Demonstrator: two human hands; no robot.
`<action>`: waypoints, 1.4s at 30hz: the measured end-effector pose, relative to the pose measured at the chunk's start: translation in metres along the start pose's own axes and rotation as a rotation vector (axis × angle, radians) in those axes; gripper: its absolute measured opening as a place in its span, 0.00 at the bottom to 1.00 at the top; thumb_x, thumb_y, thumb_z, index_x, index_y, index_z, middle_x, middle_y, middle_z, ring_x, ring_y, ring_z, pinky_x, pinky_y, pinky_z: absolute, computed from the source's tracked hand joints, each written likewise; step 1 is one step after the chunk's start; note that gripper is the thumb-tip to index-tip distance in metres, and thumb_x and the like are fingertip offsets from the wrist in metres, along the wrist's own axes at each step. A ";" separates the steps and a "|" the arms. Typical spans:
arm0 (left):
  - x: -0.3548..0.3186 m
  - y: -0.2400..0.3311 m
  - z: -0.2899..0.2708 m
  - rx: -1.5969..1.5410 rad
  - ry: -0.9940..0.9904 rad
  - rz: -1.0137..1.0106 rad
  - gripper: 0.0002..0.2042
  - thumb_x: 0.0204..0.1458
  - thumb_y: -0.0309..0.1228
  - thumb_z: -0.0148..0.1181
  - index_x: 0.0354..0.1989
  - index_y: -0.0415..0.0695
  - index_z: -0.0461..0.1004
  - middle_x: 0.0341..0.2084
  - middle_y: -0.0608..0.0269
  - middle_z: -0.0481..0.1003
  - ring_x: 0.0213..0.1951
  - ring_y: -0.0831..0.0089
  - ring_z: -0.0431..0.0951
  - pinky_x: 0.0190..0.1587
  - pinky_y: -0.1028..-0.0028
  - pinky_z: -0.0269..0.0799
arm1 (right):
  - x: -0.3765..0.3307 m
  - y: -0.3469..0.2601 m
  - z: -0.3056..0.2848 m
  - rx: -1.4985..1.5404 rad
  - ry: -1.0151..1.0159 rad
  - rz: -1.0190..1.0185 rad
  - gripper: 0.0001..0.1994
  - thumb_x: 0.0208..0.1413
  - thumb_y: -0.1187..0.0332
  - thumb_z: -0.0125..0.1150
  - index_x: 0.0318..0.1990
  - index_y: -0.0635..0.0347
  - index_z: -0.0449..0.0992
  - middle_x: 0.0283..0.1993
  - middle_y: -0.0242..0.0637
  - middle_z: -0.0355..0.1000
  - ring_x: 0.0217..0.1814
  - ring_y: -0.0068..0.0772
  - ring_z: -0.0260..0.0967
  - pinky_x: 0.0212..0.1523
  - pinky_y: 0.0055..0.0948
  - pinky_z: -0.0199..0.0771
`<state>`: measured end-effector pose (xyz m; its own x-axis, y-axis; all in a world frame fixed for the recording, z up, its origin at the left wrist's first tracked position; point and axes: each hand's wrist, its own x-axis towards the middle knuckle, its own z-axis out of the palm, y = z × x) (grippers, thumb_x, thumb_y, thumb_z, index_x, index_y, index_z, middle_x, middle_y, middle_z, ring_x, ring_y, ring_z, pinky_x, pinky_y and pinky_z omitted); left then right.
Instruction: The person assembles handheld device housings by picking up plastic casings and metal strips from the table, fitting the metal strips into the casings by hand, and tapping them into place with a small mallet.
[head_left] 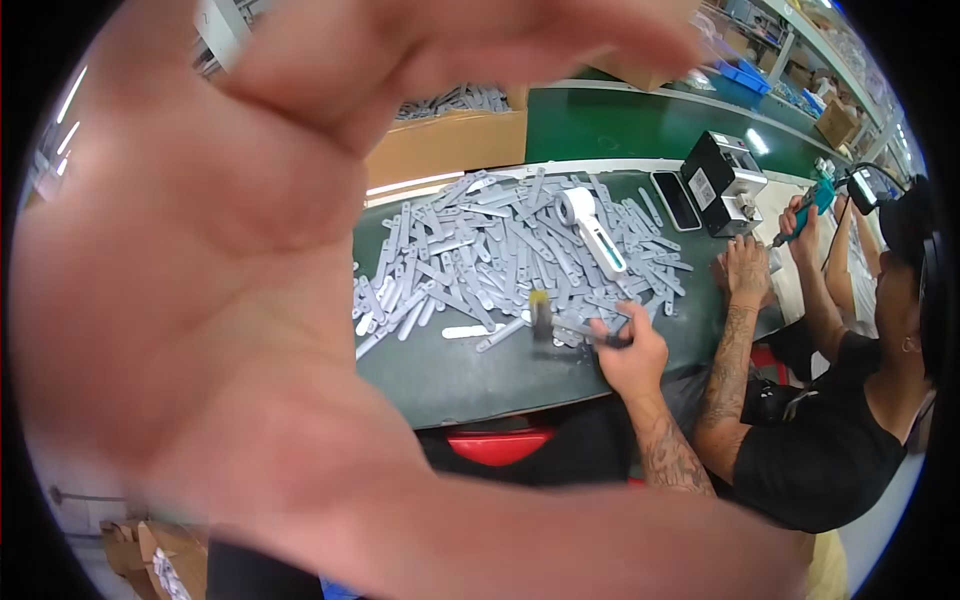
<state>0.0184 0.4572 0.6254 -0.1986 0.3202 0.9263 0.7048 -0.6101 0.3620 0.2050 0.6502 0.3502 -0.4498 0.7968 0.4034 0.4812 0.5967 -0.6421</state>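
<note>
My left hand (270,250) looms blurred and very large across the left of the view, fingers apart above and thumb stretched along the bottom. Its fingertips lie out of sight; no held thing shows. Over the table's near side, my right hand (637,352) is closed round the dark handle of a small hammer (541,318). The hammer's head is blurred by motion and has a yellow end. Many flat grey strips (460,250) with holes at their ends lie heaped beside it. On the heap rests a white hand-held tool (600,240) with a round, ring-like end, perhaps a magnifier.
A phone (677,202) lies next to a black boxy device (725,180). To my right, a co-worker (830,430) holds a teal power driver (818,205). A cardboard box (450,145) of strips stands beyond the dark green table (450,385). A red stool (500,446) is below.
</note>
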 end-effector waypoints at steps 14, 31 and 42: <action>-0.243 -0.082 0.027 -0.397 0.052 -1.452 0.13 0.74 0.33 0.62 0.59 0.40 0.78 0.43 0.59 0.84 0.40 0.74 0.83 0.46 0.73 0.79 | 0.083 -0.034 0.004 -0.045 -0.054 0.105 0.16 0.52 0.54 0.78 0.34 0.57 0.83 0.28 0.41 0.82 0.30 0.49 0.82 0.35 0.43 0.81; -0.242 -0.059 -0.015 0.441 -0.799 -0.820 0.17 0.53 0.34 0.78 0.51 0.46 0.85 0.37 0.57 0.82 0.43 0.53 0.84 0.48 0.58 0.80 | 0.049 -0.036 -0.003 0.047 -0.215 0.047 0.11 0.60 0.59 0.75 0.44 0.54 0.90 0.37 0.47 0.86 0.39 0.54 0.85 0.40 0.46 0.83; -0.254 -0.087 0.006 0.492 -0.542 -0.526 0.19 0.53 0.39 0.79 0.52 0.46 0.86 0.41 0.62 0.86 0.45 0.58 0.84 0.51 0.60 0.79 | 0.142 -0.026 0.052 -0.283 -0.393 0.116 0.13 0.62 0.53 0.71 0.48 0.45 0.90 0.42 0.46 0.86 0.46 0.57 0.84 0.46 0.52 0.84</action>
<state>0.0110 0.4332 0.3580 -0.3170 0.8440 0.4325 0.8502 0.0508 0.5240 0.0894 0.7430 0.3902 -0.6046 0.7960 0.0287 0.7057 0.5520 -0.4442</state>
